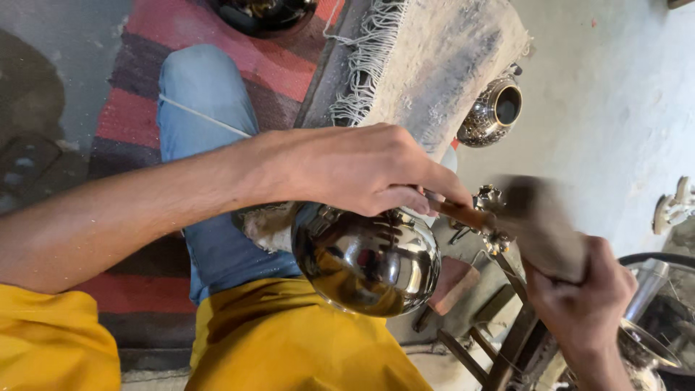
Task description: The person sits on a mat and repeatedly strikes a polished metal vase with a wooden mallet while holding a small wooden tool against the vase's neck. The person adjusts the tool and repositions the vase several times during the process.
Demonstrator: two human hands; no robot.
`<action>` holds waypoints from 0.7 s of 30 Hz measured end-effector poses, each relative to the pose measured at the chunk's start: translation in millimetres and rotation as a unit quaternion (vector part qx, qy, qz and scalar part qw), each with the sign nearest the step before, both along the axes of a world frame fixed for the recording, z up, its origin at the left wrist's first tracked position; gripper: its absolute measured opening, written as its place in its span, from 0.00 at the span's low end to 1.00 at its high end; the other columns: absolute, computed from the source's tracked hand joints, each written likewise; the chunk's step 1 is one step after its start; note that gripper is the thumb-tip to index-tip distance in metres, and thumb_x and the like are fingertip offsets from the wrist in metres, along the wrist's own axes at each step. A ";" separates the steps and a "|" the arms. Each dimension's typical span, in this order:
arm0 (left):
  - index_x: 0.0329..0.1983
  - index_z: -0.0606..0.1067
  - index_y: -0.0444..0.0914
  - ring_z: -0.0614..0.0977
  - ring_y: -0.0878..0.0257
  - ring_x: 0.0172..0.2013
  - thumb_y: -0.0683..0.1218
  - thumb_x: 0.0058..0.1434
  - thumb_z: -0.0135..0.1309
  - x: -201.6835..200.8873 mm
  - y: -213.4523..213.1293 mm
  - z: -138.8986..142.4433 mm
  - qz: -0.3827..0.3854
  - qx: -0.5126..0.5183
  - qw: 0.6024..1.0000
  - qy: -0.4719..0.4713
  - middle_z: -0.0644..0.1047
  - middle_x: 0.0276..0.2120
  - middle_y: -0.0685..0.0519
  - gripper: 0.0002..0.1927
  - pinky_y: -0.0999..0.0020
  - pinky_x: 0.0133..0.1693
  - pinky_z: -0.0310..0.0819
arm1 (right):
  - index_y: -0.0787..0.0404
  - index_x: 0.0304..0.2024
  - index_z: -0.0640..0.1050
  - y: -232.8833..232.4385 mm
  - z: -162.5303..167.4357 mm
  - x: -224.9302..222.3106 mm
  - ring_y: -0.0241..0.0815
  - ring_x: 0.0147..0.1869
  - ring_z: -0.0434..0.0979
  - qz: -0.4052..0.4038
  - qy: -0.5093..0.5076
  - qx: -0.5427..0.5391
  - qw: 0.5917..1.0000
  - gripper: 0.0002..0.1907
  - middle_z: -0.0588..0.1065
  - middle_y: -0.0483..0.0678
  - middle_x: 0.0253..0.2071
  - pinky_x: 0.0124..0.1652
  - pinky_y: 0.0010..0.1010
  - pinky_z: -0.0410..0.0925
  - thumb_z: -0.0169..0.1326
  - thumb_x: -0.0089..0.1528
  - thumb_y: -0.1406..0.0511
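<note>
My left hand reaches across from the left and is closed around the top of a shiny round metal vessel, holding it steady over my lap. A thin brownish rod runs from under my fingers toward an ornate metal fitting at the right of the vessel. My right hand comes up from the lower right and grips a greyish-brown cloth, which is motion-blurred against that fitting.
A decorated metal pot lies on the floor at the upper right beside a fringed grey rug. A striped red mat lies under my leg. Metal ware sits at the lower right, a wooden frame below the vessel.
</note>
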State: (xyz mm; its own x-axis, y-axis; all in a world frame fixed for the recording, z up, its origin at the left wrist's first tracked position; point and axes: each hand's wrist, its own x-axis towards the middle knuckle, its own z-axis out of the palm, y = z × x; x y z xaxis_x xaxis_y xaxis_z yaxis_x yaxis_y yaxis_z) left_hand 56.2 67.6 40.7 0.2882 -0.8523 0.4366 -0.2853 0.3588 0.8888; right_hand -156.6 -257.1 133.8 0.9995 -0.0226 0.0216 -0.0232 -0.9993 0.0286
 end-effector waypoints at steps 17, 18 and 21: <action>0.67 0.64 0.32 0.87 0.62 0.49 0.41 0.74 0.54 -49.2 12.5 -39.2 0.241 -0.049 0.929 0.278 0.83 0.47 0.47 0.22 0.67 0.52 0.85 | 0.72 0.43 0.80 4.7 37.8 174.9 0.48 0.25 0.82 -0.063 0.231 0.083 0.967 0.11 0.82 0.58 0.32 0.29 0.39 0.76 0.64 0.63 0.69; 0.67 0.63 0.32 0.87 0.63 0.49 0.41 0.73 0.54 -49.2 11.8 -38.8 0.241 -0.039 0.928 0.282 0.83 0.47 0.47 0.22 0.68 0.52 0.84 | 0.72 0.40 0.80 2.7 34.8 186.6 0.49 0.28 0.82 -0.056 0.244 0.054 0.967 0.10 0.82 0.58 0.31 0.33 0.39 0.75 0.64 0.64 0.67; 0.67 0.64 0.32 0.87 0.63 0.48 0.41 0.75 0.53 -49.0 8.8 -37.2 0.244 -0.042 0.923 0.293 0.84 0.47 0.47 0.21 0.68 0.53 0.83 | 0.71 0.38 0.81 10.2 32.7 214.6 0.50 0.34 0.83 -0.061 0.276 -0.003 0.959 0.15 0.83 0.60 0.29 0.41 0.39 0.72 0.61 0.69 0.62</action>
State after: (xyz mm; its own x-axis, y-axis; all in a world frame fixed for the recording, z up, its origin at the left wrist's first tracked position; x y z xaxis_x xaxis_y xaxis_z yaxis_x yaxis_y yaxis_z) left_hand 7.2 76.4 3.5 0.8372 -0.5279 0.1427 0.0891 0.3892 0.9168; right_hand 58.0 -246.9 166.5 0.8486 -0.1412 -0.5099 -0.1187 -0.9900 0.0766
